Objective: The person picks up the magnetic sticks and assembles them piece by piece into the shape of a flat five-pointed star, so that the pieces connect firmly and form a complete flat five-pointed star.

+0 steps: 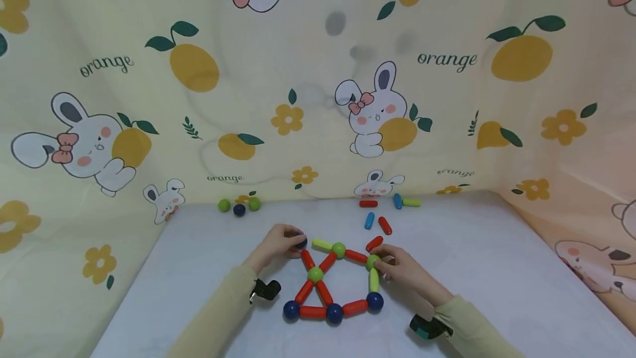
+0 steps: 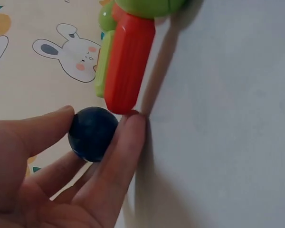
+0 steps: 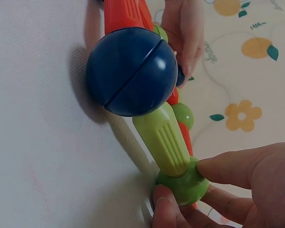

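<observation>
My left hand [image 1: 277, 245] pinches a dark blue ball [image 2: 91, 135] between thumb and fingers, right by the free end of a red rod [image 2: 129, 64]. That rod runs to a green ball [image 1: 315, 275] inside a flat frame of red and light green rods joined by balls. On the frame's right side, my right hand [image 1: 406, 270] grips a green ball [image 3: 184, 186] with thumb and fingers. A light green rod [image 3: 162, 138] links that ball to a dark blue ball [image 3: 132, 71]. Another light green rod [image 1: 322, 245] sticks out leftward from the top green ball [image 1: 339, 249].
Loose red rods [image 1: 385, 225] and a blue rod [image 1: 369, 220] lie behind the frame. Farther back are another red rod [image 1: 368, 203], a blue piece [image 1: 397, 201] and a light green rod [image 1: 412, 202]. Two green balls [image 1: 224, 205] and a dark blue ball [image 1: 239, 210] sit back left, near the curtain.
</observation>
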A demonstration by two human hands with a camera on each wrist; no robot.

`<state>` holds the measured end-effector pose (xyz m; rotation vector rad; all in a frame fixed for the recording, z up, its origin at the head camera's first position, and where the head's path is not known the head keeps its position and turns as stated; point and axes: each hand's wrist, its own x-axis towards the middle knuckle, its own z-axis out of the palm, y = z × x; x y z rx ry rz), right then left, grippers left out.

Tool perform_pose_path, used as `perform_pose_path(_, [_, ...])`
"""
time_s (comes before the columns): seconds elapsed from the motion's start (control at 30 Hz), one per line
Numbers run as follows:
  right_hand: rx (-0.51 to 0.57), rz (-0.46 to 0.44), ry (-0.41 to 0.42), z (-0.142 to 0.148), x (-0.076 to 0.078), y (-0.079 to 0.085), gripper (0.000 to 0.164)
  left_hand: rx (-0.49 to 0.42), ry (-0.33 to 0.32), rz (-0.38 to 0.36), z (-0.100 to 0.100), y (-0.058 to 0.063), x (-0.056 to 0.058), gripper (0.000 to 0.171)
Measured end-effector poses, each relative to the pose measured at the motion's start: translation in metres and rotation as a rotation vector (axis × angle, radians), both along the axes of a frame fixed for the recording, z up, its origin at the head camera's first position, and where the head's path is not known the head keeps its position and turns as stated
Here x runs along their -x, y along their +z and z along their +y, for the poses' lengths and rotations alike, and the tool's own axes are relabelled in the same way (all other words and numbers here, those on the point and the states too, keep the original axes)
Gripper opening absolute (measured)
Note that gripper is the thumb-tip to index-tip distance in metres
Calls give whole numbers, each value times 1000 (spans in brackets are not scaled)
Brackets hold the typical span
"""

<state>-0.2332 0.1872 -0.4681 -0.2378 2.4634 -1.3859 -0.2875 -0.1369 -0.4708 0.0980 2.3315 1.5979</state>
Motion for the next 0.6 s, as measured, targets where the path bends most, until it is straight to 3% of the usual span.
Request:
perform_pose_path(0.3, [4, 11, -16, -1, -1, 0, 33, -22, 1, -54, -1, 2, -3, 32])
perform_pose_path(0.6, [4, 0, 1, 0, 0, -1, 34, -122, 11, -113, -1, -3, -6, 38])
